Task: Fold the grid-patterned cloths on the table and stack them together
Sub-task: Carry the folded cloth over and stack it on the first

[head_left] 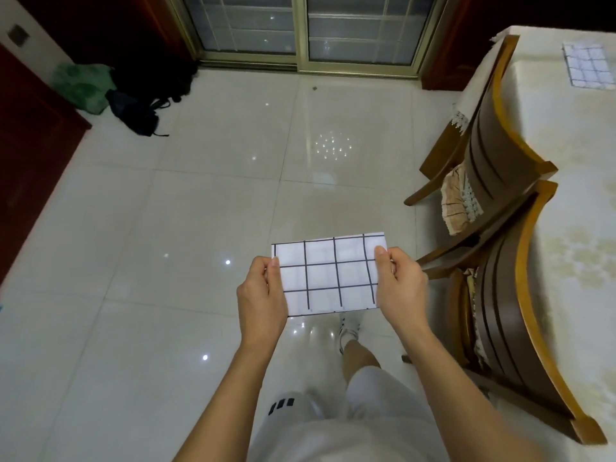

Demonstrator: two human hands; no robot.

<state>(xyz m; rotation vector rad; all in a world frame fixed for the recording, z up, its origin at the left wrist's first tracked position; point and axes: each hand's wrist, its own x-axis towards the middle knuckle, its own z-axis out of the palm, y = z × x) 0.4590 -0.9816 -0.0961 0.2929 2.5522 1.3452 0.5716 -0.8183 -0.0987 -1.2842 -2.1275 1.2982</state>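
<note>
I hold a folded white cloth with a black grid (328,273) flat in the air above the tiled floor, in front of my body. My left hand (261,291) pinches its left edge and my right hand (400,283) pinches its right edge, thumbs on top. A second folded grid cloth (588,66) lies on the table (573,181) at the far right, well away from both hands.
Two wooden chairs (493,168) (520,328) stand pushed against the table's left side, between me and the tabletop. A dark bag (140,108) and a green bundle (83,85) lie on the floor at the far left, near the sliding glass door (300,28).
</note>
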